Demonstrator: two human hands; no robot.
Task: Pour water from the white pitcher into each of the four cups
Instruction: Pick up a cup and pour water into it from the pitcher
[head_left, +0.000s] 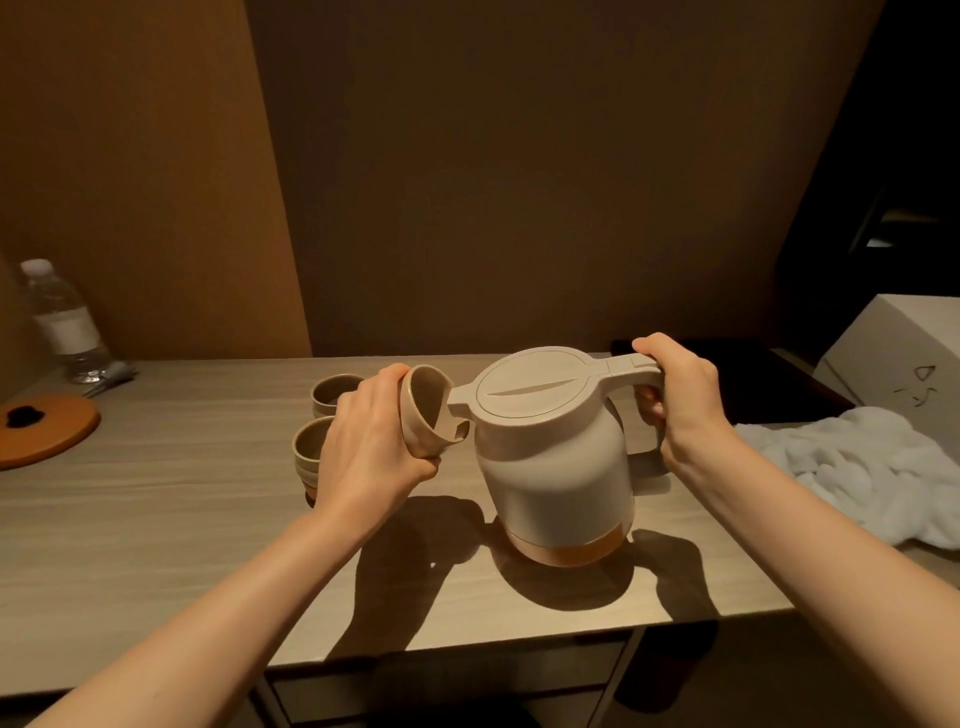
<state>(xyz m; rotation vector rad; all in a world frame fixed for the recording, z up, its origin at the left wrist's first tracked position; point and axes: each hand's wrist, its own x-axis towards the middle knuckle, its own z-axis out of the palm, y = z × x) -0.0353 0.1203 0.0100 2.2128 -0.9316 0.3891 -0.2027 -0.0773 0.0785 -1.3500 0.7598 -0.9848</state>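
**Spout meets tilted cup**

The white pitcher (556, 457), above the table (156, 545), points its spout into a cup (427, 413) gripped tilted in the left hand (371, 441). The right hand (680, 395) wraps the handle. Two cups (332, 389) stand behind.

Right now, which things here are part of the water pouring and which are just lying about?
In use: white pitcher, cup in left hand, right hand on handle, two cups on table.
Lying about: water bottle, orange coaster, white cloth, box.
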